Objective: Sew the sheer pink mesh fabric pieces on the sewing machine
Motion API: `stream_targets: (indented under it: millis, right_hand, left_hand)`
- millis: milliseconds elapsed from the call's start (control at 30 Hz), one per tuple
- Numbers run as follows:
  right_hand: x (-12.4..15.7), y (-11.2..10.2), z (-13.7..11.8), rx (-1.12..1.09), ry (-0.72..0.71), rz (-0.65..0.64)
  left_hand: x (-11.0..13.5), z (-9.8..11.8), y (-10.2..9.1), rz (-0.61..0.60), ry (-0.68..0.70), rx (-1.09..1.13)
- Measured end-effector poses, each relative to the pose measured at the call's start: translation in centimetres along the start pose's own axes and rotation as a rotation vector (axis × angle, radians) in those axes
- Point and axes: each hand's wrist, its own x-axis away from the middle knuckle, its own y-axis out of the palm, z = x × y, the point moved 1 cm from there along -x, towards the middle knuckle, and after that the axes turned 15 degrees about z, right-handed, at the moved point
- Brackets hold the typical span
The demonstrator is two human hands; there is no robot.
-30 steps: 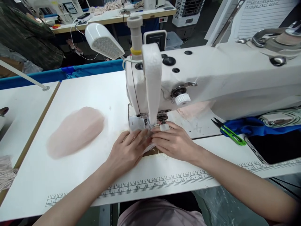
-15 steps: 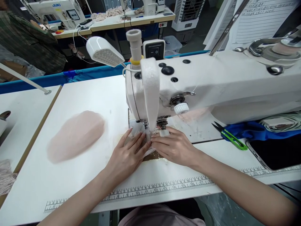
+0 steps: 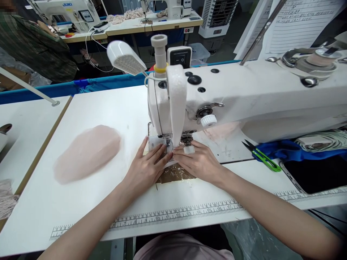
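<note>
In the head view both hands work at the needle of a white sewing machine (image 3: pixel 177 104). My left hand (image 3: pixel 145 164) lies flat on the machine bed with its fingers stretched out, fingertips just left of the presser foot (image 3: pixel 168 142). Bunched together on the right side of the foot are the fingers of my right hand (image 3: pixel 203 160), which grip a thin, whitish sheer fabric (image 3: pixel 170 163). Only a small strip of that fabric shows between the hands; the rest is hidden under them. A pale pink sheer oval piece (image 3: pixel 88 153) lies flat to the left.
Green-handled thread snips (image 3: pixel 264 157), a blue cloth (image 3: pixel 287 150) and a phone (image 3: pixel 317 173) lie to the right. A printed ruler (image 3: pixel 173 217) runs along the front edge. Behind stand another sewing machine (image 3: pixel 69 16) and a person in a plaid sleeve (image 3: pixel 35 47).
Both hands have shifted slightly forward, toward the presser foot. More of the brown taped patch in front of them shows now. The whole view has also moved a little.
</note>
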Motion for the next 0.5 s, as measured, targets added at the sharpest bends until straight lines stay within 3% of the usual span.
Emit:
stream_targets:
  millis: [267, 500]
  right_hand:
    - [-0.06, 0.5, 0.46, 0.077, -0.001, 0.063]
    - [0.17, 0.48, 0.25, 0.114, -0.07, 0.004]
  left_hand:
    - [-0.33, -1.06, 0.82, 0.052, -0.002, -0.016]
    - [-0.11, -0.31, 0.2, 0.108, 0.051, -0.015]
